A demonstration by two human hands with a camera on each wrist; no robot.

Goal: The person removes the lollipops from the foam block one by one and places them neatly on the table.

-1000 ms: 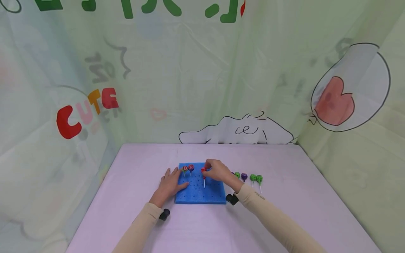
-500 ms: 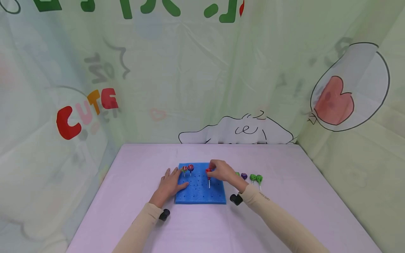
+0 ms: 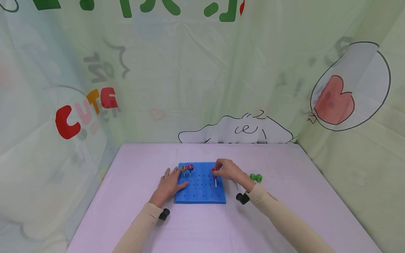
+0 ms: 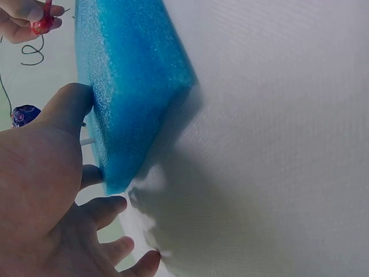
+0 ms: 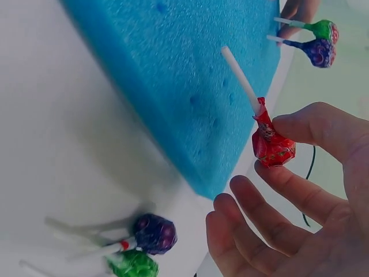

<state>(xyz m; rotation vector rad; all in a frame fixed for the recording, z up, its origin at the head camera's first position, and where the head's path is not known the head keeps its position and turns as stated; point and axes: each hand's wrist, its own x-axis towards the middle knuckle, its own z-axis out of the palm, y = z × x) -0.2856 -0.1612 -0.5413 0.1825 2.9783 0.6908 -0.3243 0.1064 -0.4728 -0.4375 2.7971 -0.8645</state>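
My left hand (image 3: 168,184) rests with spread fingers at the left side of the blue foam board (image 3: 199,197), its thumb lying on the top face. Between thumb and index finger, my right hand (image 3: 230,171) pinches a red-wrapped lollipop (image 5: 274,145) by the candy. Its white stick (image 5: 239,72) points down toward small holes in the board's right part, and the tip looks apart from the foam. Two lollipops, one green and red (image 3: 185,168) and one purple-blue (image 3: 190,167), stand upright in the board's back left area.
Right of the board, loose lollipops lie on the pale tabletop (image 3: 284,211): two green ones (image 3: 256,177) in the head view, and a purple one (image 5: 155,234) by a green one (image 5: 134,265) in the right wrist view. My right forearm covers part of this group. A printed curtain (image 3: 202,88) stands behind.
My right hand has moved rightward over the board with the red lollipop, from near its middle to its right part. My left hand and the board have stayed in place.
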